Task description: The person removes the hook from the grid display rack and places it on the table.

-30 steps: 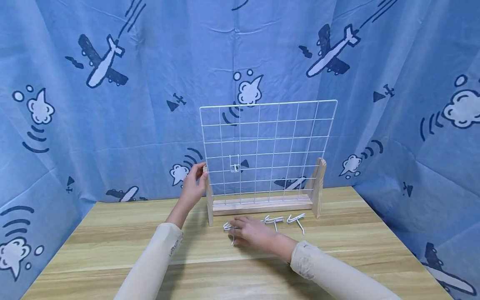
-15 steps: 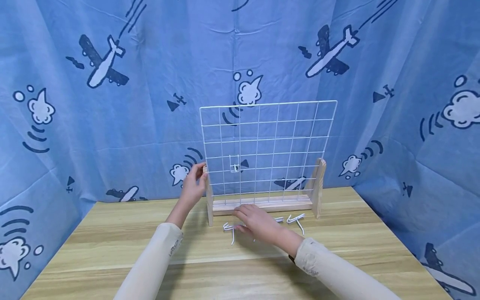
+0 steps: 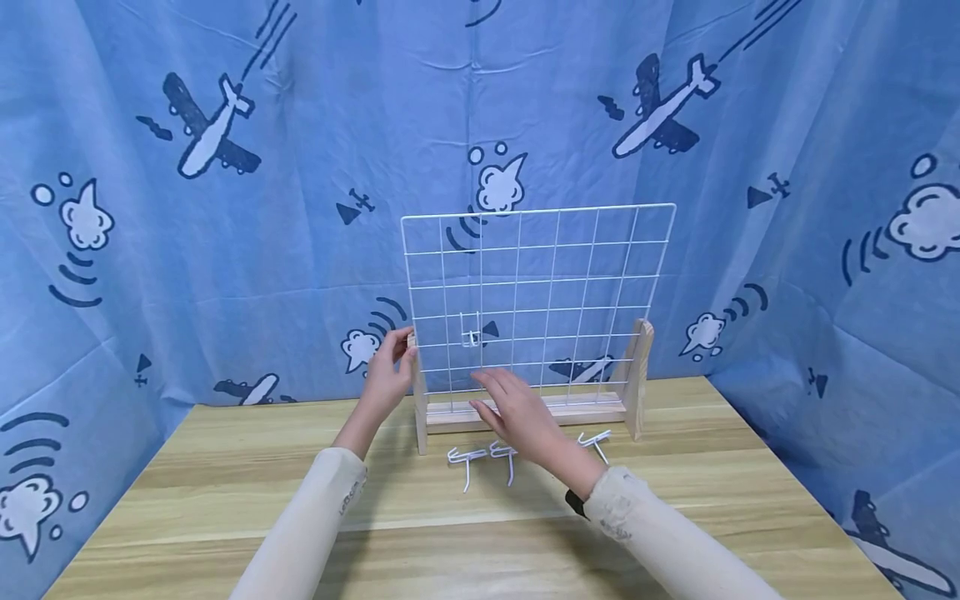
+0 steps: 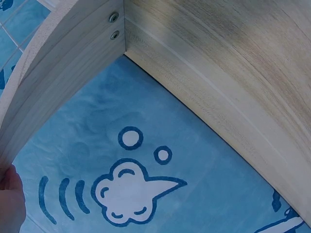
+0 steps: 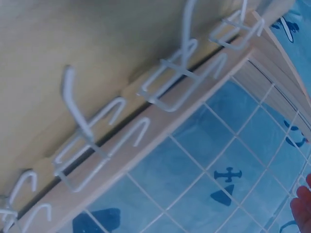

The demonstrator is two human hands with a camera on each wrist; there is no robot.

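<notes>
A white wire grid panel (image 3: 551, 283) stands upright in a wooden stand (image 3: 641, 375). My left hand (image 3: 386, 375) pinches the top of the stand's left post; its fingers (image 4: 12, 199) also show on the wood edge in the left wrist view. A white wire hook (image 3: 470, 337) hangs on the grid's left part. My right hand (image 3: 521, 417) is raised before the grid's lower part, fingers extended and nothing seen in them. White wire hooks (image 3: 467, 457) lie on the table below it; the right wrist view shows several hooks (image 5: 92, 145) in a row.
The stand's wooden base bar (image 3: 577, 410) runs along the grid's bottom, just behind the hooks. The wood-grain table (image 3: 247, 492) reaches back to a blue curtain (image 3: 315, 150) with airplane prints, which also closes off both sides.
My right hand has risen from the left hooks on the table and moved forward to the grid's lower part, uncovering a second hook. The left hand stays on the post.
</notes>
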